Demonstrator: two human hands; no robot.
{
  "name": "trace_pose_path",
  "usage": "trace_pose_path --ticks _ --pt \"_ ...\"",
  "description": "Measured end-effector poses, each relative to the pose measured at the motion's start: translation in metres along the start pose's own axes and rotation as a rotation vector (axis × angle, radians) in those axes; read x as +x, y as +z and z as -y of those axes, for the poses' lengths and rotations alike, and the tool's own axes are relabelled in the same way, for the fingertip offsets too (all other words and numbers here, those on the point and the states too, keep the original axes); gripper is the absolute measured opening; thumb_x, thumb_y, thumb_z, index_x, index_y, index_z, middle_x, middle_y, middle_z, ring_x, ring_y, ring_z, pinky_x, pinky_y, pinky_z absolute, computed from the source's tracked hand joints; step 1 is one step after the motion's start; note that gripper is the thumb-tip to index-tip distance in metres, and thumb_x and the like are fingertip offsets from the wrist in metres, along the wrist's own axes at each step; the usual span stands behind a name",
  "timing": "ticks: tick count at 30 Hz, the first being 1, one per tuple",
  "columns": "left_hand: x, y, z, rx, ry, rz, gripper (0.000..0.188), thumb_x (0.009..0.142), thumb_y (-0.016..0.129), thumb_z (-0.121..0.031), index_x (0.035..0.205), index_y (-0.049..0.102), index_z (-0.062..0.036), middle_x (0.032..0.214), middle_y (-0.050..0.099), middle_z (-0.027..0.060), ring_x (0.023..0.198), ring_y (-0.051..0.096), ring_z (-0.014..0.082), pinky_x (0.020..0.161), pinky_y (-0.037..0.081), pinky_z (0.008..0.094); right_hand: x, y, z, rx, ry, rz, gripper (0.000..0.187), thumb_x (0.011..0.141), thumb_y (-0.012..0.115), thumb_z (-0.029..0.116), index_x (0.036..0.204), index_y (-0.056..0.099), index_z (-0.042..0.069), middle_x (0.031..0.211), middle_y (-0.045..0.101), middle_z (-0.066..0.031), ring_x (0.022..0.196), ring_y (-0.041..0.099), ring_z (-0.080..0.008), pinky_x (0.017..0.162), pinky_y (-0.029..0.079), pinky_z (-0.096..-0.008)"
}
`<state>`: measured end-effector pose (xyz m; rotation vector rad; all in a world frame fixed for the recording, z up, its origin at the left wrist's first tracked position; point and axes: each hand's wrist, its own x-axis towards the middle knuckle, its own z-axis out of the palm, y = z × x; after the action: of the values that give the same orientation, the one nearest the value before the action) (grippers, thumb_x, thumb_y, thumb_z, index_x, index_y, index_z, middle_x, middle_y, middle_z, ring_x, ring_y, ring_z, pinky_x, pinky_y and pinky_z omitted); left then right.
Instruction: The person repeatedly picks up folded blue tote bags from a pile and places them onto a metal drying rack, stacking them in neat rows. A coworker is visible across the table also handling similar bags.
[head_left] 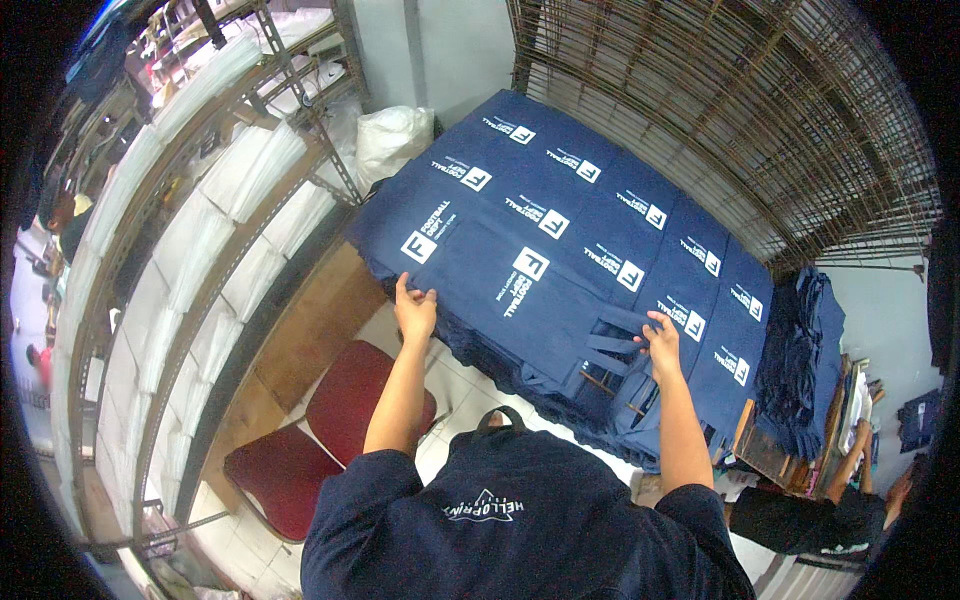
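Navy fabric tote bags with white printed emblems lie flat, side by side and overlapping, over a broad pile in front of me. My left hand is at the near left edge of the pile, forefinger stretched out and thumb apart, beside the nearest bag. My right hand is bent in a pinch at the end of a navy strap on the near right side. Its fingertips partly hide the cloth there. Several loose straps lie around dark gaps beneath this hand.
Shelves with stacked white sheets line the left. Two dark red chairs stand near left, and a white plastic sack sits behind. Wire racks rise at the back. More navy cloth is piled right, near another person's arm.
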<state>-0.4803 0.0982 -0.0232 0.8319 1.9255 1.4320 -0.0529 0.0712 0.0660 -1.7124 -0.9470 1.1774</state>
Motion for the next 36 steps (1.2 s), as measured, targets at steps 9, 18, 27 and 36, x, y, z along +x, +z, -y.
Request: trace_pose_path --ticks 9,18,27,36 --pt "-0.004 -0.004 -0.005 -0.02 0.011 0.004 0.064 0.074 0.065 -0.003 0.131 0.036 -0.0019 0.078 0.056 0.0069 0.065 0.06 0.0148 0.064 0.049 0.0274 0.003 -0.005 -0.015 -0.002 -0.01 -0.007 0.027 0.086 0.053 0.005 0.111 0.051 0.013 0.089 0.06 -0.0044 0.073 0.059 -0.0128 0.058 0.042 -0.0261" --pt "-0.005 -0.008 -0.007 -0.064 0.048 0.028 0.065 0.076 0.064 0.002 0.132 0.031 0.0001 0.081 0.057 0.0106 0.066 0.058 0.0149 0.06 0.051 0.0264 0.013 -0.009 -0.033 0.009 -0.088 -0.018 0.028 0.084 0.052 -0.001 0.11 0.052 0.009 0.085 0.062 -0.0081 0.073 0.061 -0.0148 0.06 0.043 -0.0271" --pt "-0.008 -0.013 -0.001 -0.122 0.004 -0.044 0.073 0.078 0.065 -0.004 0.137 0.023 -0.0068 0.097 0.055 0.0131 0.077 0.056 0.0173 0.059 0.048 0.027 -0.001 -0.026 -0.034 -0.233 -0.18 -0.217 0.027 0.076 0.066 0.012 0.102 0.057 0.006 0.092 0.061 -0.0098 0.085 0.058 -0.018 0.075 0.047 -0.0306" --pt "-0.118 -0.039 0.103 0.166 -0.088 -0.093 0.065 0.078 0.066 -0.02 0.131 0.034 0.0017 0.124 0.047 0.0213 0.107 0.052 0.031 0.091 0.042 0.0407 -0.058 -0.246 -0.064 0.287 -0.296 -0.675 0.026 0.082 0.062 0.011 0.107 0.055 0.01 0.081 0.06 -0.0022 0.071 0.058 -0.0105 0.058 0.044 -0.0246"
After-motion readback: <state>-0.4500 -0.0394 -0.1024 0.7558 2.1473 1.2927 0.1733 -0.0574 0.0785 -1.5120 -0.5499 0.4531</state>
